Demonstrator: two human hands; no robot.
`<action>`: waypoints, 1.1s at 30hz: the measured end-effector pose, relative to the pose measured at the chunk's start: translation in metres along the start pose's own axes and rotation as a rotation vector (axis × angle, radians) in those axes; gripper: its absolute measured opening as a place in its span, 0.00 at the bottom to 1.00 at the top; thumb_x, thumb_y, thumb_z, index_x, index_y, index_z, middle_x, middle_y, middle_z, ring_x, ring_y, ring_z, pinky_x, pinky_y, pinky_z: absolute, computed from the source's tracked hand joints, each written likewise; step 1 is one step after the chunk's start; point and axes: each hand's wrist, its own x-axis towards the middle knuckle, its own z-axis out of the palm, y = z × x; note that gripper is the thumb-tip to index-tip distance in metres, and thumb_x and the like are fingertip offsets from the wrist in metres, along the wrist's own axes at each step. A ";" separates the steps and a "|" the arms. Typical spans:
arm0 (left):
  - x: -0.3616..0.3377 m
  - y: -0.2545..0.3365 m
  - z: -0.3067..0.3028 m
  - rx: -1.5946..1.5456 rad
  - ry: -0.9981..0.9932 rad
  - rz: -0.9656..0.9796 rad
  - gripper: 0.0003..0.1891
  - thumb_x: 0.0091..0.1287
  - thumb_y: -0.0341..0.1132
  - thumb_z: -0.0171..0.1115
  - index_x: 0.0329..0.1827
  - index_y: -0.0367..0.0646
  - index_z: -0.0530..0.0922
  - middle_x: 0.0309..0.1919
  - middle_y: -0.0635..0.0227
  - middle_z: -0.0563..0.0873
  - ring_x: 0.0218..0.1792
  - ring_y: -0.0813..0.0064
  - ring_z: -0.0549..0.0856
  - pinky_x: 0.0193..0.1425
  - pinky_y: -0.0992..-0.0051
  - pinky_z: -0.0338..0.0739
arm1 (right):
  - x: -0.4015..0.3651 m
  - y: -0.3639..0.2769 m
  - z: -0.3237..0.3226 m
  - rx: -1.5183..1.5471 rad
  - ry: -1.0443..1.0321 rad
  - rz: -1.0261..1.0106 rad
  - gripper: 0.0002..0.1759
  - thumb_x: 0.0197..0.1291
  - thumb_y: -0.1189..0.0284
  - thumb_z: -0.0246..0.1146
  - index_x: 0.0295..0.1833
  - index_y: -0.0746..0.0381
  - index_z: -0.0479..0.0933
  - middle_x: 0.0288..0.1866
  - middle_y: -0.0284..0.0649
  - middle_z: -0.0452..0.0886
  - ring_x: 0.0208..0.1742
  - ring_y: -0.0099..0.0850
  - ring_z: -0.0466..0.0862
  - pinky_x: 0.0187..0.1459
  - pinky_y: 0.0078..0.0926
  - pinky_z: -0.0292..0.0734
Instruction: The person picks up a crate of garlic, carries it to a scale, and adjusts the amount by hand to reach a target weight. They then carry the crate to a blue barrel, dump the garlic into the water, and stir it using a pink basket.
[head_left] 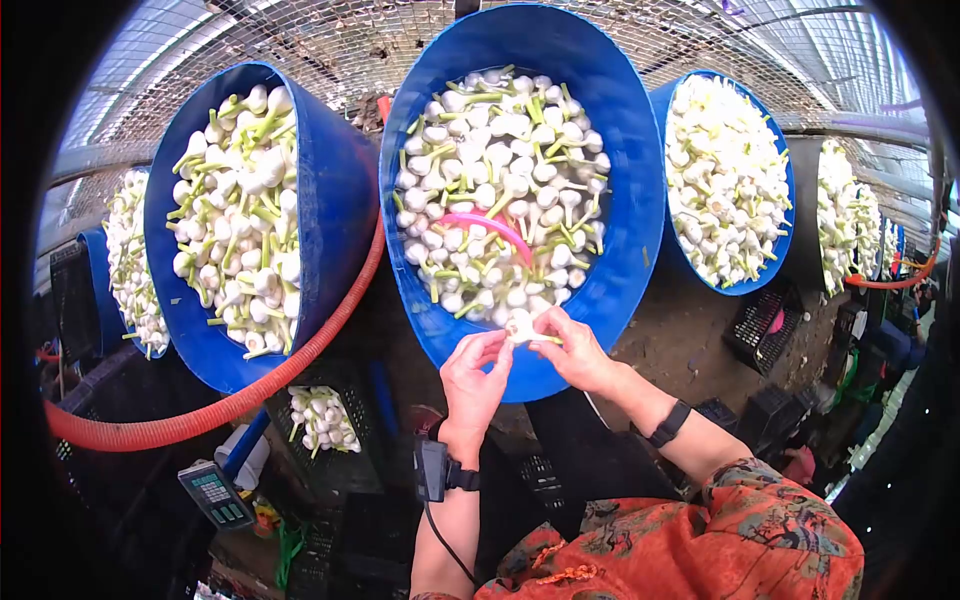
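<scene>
Over the near rim of the large central blue tub [625, 270], my two hands meet at one garlic bulb [519, 326] with a short green stem. My left hand [477, 372] has its fingers bent against the bulb's left side. On the other side, my right hand [577, 350] pinches the bulb near its stem. Inside the tub, many white bulbs with green stems lie in water, and a pink curved handle [490, 227] shows among them.
More blue tubs of garlic stand at the left [335, 200] and right [790, 215]. A red ribbed hose [270, 385] curves around the left tub. Lower left are a crate of garlic [325, 418] and a scale display [216, 494]. Black crates [763, 328] lie at the right.
</scene>
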 end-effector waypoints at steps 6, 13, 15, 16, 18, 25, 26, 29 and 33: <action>0.004 0.015 -0.001 0.266 -0.071 0.127 0.09 0.57 0.25 0.67 0.40 0.34 0.82 0.33 0.59 0.85 0.33 0.70 0.88 0.38 0.76 0.83 | -0.009 -0.013 -0.009 -0.221 0.002 -0.155 0.12 0.55 0.80 0.63 0.42 0.64 0.67 0.31 0.49 0.76 0.34 0.48 0.80 0.34 0.39 0.74; 0.005 0.021 -0.003 0.376 -0.104 0.185 0.06 0.57 0.27 0.66 0.36 0.34 0.83 0.29 0.58 0.85 0.30 0.67 0.88 0.34 0.75 0.83 | -0.008 -0.020 -0.017 -0.310 -0.004 -0.244 0.11 0.55 0.80 0.62 0.42 0.65 0.68 0.33 0.51 0.76 0.36 0.52 0.79 0.35 0.41 0.74; 0.003 0.020 -0.001 0.413 -0.067 0.220 0.04 0.57 0.27 0.66 0.33 0.35 0.82 0.26 0.59 0.84 0.28 0.67 0.87 0.33 0.74 0.82 | -0.008 -0.021 -0.019 -0.319 -0.045 -0.232 0.11 0.55 0.80 0.61 0.42 0.65 0.68 0.33 0.51 0.76 0.37 0.52 0.79 0.36 0.41 0.74; 0.002 0.019 0.001 0.411 -0.068 0.218 0.04 0.57 0.27 0.66 0.33 0.35 0.82 0.26 0.59 0.84 0.28 0.67 0.87 0.33 0.74 0.82 | -0.010 -0.022 -0.019 -0.320 -0.046 -0.229 0.11 0.55 0.80 0.61 0.42 0.65 0.68 0.33 0.51 0.76 0.37 0.52 0.79 0.36 0.41 0.74; 0.003 0.017 0.004 0.484 -0.010 0.252 0.03 0.56 0.27 0.66 0.31 0.37 0.81 0.26 0.60 0.84 0.26 0.68 0.87 0.32 0.74 0.81 | -0.012 -0.023 -0.017 -0.314 -0.071 -0.252 0.10 0.55 0.80 0.61 0.42 0.66 0.69 0.34 0.51 0.77 0.39 0.52 0.79 0.37 0.41 0.74; 0.002 0.018 0.006 0.287 -0.016 0.108 0.02 0.58 0.25 0.64 0.32 0.38 0.79 0.28 0.65 0.84 0.26 0.73 0.86 0.32 0.77 0.80 | -0.016 -0.025 -0.023 -0.229 -0.032 -0.167 0.10 0.55 0.79 0.62 0.41 0.64 0.69 0.35 0.49 0.76 0.38 0.48 0.79 0.37 0.37 0.74; 0.004 0.013 0.006 0.027 0.006 -0.039 0.01 0.60 0.25 0.62 0.33 0.37 0.79 0.29 0.67 0.84 0.28 0.75 0.85 0.34 0.78 0.80 | -0.014 -0.024 -0.024 -0.243 -0.012 -0.228 0.10 0.55 0.79 0.62 0.41 0.65 0.69 0.35 0.47 0.76 0.38 0.46 0.80 0.38 0.35 0.75; 0.005 0.007 0.000 -0.345 -0.002 -0.221 0.04 0.65 0.24 0.58 0.40 0.34 0.78 0.34 0.69 0.84 0.34 0.78 0.84 0.39 0.81 0.80 | -0.012 -0.024 -0.025 -0.260 0.007 -0.285 0.10 0.55 0.80 0.63 0.40 0.65 0.70 0.37 0.45 0.76 0.39 0.43 0.81 0.39 0.32 0.75; -0.001 0.030 -0.005 0.001 -0.071 0.046 0.06 0.60 0.22 0.63 0.39 0.33 0.80 0.35 0.66 0.84 0.35 0.77 0.86 0.40 0.77 0.83 | -0.011 -0.026 -0.021 -0.252 0.048 -0.280 0.10 0.54 0.81 0.62 0.41 0.64 0.68 0.35 0.47 0.76 0.38 0.46 0.80 0.38 0.36 0.75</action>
